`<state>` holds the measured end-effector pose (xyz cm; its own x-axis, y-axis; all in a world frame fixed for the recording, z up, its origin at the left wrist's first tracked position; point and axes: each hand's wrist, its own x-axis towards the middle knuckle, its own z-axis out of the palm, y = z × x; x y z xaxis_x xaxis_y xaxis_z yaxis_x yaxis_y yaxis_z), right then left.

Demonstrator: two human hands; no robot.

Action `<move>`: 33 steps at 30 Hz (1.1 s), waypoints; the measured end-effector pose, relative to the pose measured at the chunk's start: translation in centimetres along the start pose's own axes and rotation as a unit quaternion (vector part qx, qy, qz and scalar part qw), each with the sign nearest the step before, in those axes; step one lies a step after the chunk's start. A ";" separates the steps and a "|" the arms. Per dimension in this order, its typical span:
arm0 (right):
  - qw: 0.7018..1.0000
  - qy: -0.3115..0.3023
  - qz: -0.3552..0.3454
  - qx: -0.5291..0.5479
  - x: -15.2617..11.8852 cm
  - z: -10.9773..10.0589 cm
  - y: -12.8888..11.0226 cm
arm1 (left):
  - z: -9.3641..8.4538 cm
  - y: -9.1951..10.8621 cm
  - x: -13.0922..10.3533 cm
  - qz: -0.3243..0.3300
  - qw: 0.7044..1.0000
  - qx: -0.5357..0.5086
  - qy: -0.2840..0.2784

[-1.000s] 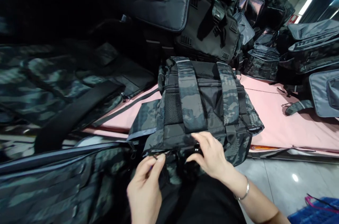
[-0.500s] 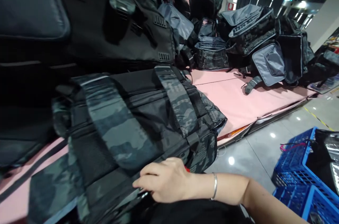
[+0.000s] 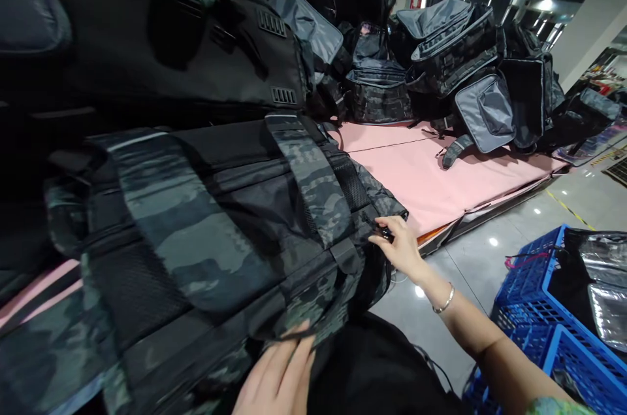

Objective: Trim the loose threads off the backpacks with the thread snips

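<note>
A black and camouflage backpack (image 3: 245,219) lies on the pink-covered table (image 3: 401,166), its two wide shoulder straps facing up. At the bag's right end, my right hand (image 3: 399,245) pinches a small black buckle (image 3: 385,230) between thumb and fingers. My left hand (image 3: 281,372) is at the bottom centre with its fingers extended over the bag's near edge, where a thin dark strap crosses them. Whether that strap is gripped is not clear.
More large black bags (image 3: 220,42) rise behind and to the left. Open bags with grey linings (image 3: 441,29) are piled at the back right. Blue crates (image 3: 529,284) stand on the floor at the right.
My right hand has moved from the bag's near edge up and right to the buckle. My left hand has come into view at the bottom. The view has shifted slightly right.
</note>
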<state>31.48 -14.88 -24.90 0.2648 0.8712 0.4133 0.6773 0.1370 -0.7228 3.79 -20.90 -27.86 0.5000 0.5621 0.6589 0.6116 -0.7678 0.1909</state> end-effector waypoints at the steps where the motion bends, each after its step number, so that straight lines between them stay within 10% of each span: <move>1: 1.000 -0.015 -0.007 -0.009 0.0 0.4 0.1 | -0.2 -0.1 1.8 0.021 0.999 0.027 0.009; 9: 0.974 -0.082 0.045 0.206 0.8 1.1 -2.4 | -1.8 -3.6 7.1 0.052 0.981 0.185 0.013; 16: 0.852 -0.072 0.189 0.484 2.1 -2.9 -3.5 | -4.6 -6.4 7.1 0.049 0.973 0.199 0.103; 21: 0.774 -0.096 0.282 0.559 0.7 -2.0 -0.5 | -5.8 -6.9 7.8 0.094 0.969 0.198 0.115; 33: 0.777 -0.054 0.349 0.522 -2.8 0.2 0.1 | -8.9 -7.9 8.8 0.048 0.979 0.147 0.134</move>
<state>30.63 -17.18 -26.25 0.2211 0.9317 -0.2882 -0.5447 -0.1272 -0.8289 -2.11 -12.59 -17.13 0.4094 0.3596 0.8385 0.7391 -0.6695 -0.0738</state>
